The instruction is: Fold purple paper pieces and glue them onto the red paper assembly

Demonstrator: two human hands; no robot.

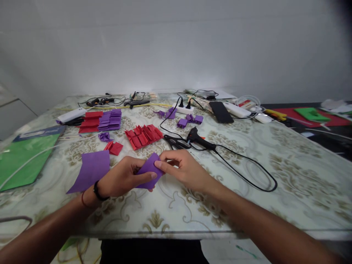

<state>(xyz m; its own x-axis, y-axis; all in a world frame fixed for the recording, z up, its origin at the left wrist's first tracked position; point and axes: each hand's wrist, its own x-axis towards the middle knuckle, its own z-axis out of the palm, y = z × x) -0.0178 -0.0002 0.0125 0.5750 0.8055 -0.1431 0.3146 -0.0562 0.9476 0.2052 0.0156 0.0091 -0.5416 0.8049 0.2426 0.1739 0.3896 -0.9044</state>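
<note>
A folded piece of purple paper (149, 170) is held between my two hands above the front of the table. My left hand (127, 176) grips its left side, thumb flat on top and fingers beneath. With thumb and fingers, my right hand (183, 167) pinches its upper right edge. A larger purple sheet (92, 169) lies flat beside my left wrist. Just beyond my hands sit a block of folded red paper pieces (143, 136) and a small red folded piece (114, 148). Behind my right hand lie black-handled scissors (176, 142) and a black glue gun (199, 139).
Purple folded pieces (110, 120) and red paper (90, 122) lie back left. A green paper pack (27, 156) is at the left edge. A white power strip (183, 109), a phone (220, 112) and cables stand farther back. The glue gun's cord (255, 186) loops to the right.
</note>
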